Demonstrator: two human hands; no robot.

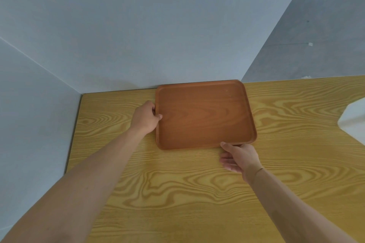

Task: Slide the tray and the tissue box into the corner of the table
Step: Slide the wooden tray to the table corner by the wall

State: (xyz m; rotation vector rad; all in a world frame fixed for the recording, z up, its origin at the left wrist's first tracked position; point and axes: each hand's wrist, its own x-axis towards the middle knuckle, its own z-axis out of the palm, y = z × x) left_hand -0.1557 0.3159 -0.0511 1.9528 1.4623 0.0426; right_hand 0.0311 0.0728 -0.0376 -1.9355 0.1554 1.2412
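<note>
A brown wooden tray (203,114) lies flat on the yellow wood-grain table (177,183), its far edge against the back wall. My left hand (146,117) grips the tray's left rim, thumb over the lip. My right hand (240,157) holds the near edge by the right corner, thumb on the rim and fingers curled below. A white object (353,118), probably the tissue box, pokes in at the right edge of the view, mostly cut off. The table's corner (83,94) lies to the left of the tray, where the two walls meet.
Pale grey walls bound the table at the back and on the left. A strip of bare tabletop separates the tray from the left wall. To the far right, beyond the table's back edge, grey floor (316,35) shows.
</note>
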